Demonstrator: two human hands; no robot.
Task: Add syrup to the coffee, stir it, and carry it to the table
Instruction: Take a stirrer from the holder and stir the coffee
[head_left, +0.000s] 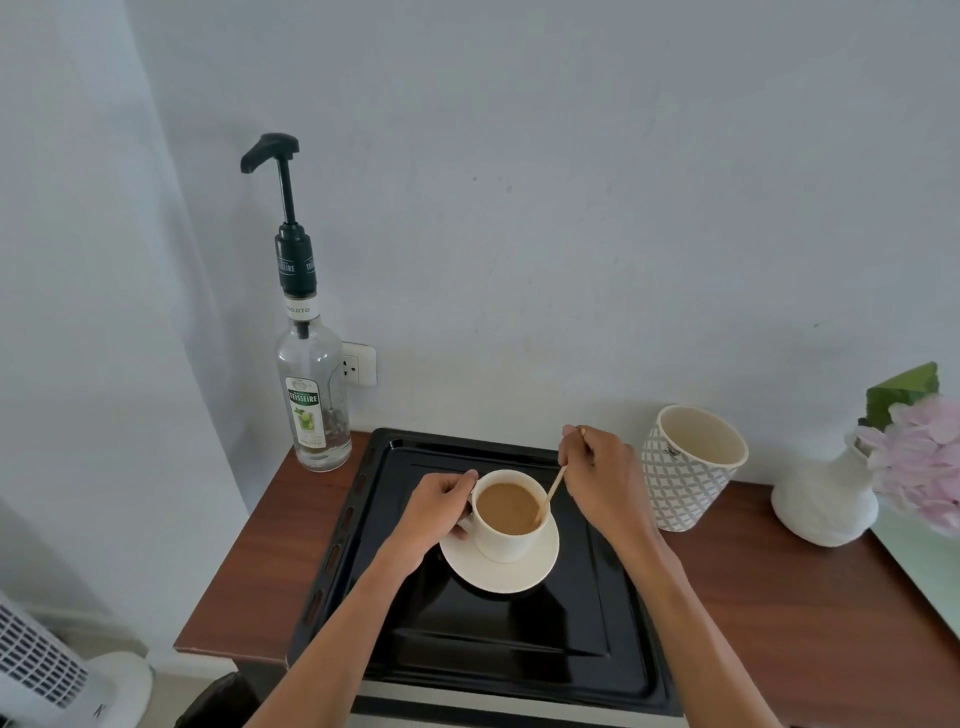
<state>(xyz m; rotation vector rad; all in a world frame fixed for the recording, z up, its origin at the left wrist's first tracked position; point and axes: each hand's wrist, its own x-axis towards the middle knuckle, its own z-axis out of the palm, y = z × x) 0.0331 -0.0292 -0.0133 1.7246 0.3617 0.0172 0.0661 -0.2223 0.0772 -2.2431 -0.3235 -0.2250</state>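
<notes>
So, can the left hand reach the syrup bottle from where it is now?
Probably yes. The left hand holds the cup handle, and the bottle stands on its side, at the back left corner, with only bare tray edge between. It must let go of the cup first.

The tray (467, 639) is black with a glossy, enamel-like finish that mirrors the saucer. The cup (506, 540) and saucer (519, 574) look like smooth cream ceramic with a soft sheen; the coffee (508, 508) is opaque tan. The stirrer (555, 486) looks like pale, matt wood. The surface (810, 597) is reddish-brown wood grain, smooth and semi-matt. The bottle (311, 395) is clear, shiny glass with a paper label and a matt black plastic pump (283, 171). The pot (685, 467) looks like matt ceramic with a grey lattice pattern outside and plain cream inside. The vase (823, 506) is matt white, faintly rough. The wall (571, 208) is matt painted plaster
</notes>
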